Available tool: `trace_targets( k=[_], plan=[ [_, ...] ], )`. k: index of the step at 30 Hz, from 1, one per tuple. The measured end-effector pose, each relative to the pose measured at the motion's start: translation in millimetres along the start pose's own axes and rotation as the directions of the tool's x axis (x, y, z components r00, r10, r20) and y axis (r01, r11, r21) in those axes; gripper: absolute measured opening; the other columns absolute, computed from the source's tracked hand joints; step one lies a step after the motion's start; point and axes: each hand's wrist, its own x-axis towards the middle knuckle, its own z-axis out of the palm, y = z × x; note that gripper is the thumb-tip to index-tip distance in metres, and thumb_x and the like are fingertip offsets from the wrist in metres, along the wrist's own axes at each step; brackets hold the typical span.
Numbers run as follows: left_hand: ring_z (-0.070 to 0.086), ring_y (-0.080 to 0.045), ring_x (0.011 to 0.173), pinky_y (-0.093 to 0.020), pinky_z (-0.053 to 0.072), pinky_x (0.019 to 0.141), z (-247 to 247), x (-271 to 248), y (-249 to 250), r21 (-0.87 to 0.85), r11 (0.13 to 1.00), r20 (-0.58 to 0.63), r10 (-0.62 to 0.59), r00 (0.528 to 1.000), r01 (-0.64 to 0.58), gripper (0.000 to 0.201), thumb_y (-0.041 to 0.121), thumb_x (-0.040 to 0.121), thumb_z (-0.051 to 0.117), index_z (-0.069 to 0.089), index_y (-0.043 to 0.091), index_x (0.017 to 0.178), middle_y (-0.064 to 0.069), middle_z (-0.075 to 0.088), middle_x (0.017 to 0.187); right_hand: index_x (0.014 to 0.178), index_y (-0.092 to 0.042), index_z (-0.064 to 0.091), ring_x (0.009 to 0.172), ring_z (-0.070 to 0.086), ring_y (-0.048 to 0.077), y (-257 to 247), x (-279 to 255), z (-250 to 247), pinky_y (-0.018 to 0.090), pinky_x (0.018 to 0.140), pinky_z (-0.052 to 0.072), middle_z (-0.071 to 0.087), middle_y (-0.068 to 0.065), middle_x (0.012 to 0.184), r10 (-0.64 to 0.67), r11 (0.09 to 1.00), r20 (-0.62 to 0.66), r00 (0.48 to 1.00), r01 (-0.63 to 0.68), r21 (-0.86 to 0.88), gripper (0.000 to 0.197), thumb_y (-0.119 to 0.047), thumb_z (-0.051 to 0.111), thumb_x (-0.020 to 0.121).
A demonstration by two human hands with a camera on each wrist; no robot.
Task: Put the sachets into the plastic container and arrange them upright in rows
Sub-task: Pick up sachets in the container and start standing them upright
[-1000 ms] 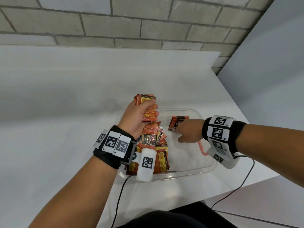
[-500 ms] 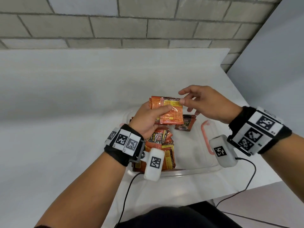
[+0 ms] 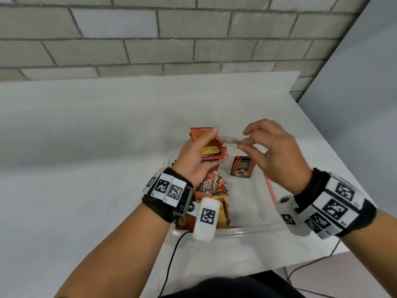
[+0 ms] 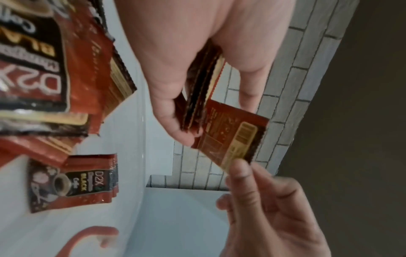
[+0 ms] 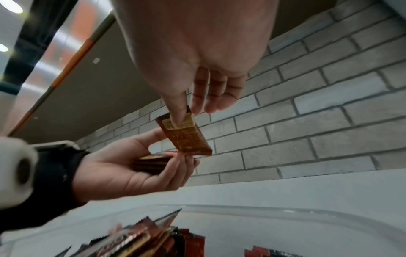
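Above the clear plastic container, my left hand grips a small stack of orange-brown sachets. My right hand pinches one sachet by its end between thumb and forefinger, and its other end still touches the stack. In the head view this sachet is edge-on and blurred. A loose pile of sachets fills the container's left side. A few sachets stand together near its far wall, also seen in the left wrist view.
The container sits at the near right corner of a white table, close to the table's right edge. A pink clip runs along the container's right wall. A grey brick wall stands behind. Wrist cables hang off the front edge.
My right hand left the sachets on the container floor and rose to the stack. It now pinches one sachet there. My left hand lifted the stack higher.
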Motion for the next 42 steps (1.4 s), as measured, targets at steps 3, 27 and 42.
trace_targets(
  k=[3,27,42],
  plan=[
    [0.066,-0.027,0.082,-0.037,0.056,0.074,2.5,2.7,0.7,-0.038,0.998,-0.003,0.046,0.999,-0.046,0.012,0.001,0.086,0.057,0.06,0.005,0.097,-0.015,0.065,0.093,0.076,-0.009,0.069,0.089,0.047,0.019,5.1,-6.3,4.6,0.036,0.067,0.048,0.063,0.009,0.1,-0.1,0.989,0.167,0.981,0.116,-0.093,0.017,-0.025,0.068,0.081],
    [0.058,-0.018,0.065,-0.031,0.048,0.067,-10.2,-1.3,12.0,-0.008,0.998,-0.161,0.056,0.985,-0.058,0.009,0.021,0.09,0.061,0.06,0.014,0.084,-0.005,0.062,0.074,0.084,-0.012,0.067,0.07,0.053,0.012,41.8,25.3,7.3,0.023,0.062,0.042,0.066,0.0,0.082,0.427,0.902,0.728,0.536,-0.19,-0.388,0.002,-0.013,0.065,0.085],
    [0.062,-0.016,0.067,-0.03,0.052,0.066,-21.4,-3.6,8.5,0.012,1.0,-0.161,0.027,0.987,-0.025,0.008,0.022,0.089,0.061,0.061,0.014,0.091,-0.004,0.065,0.076,0.084,-0.011,0.069,0.073,0.059,0.025,44.3,23.8,30.6,0.021,0.047,0.03,0.063,0.008,0.083,0.493,0.822,0.719,0.49,0.008,-0.569,0.009,-0.014,0.06,0.086]
  ],
)
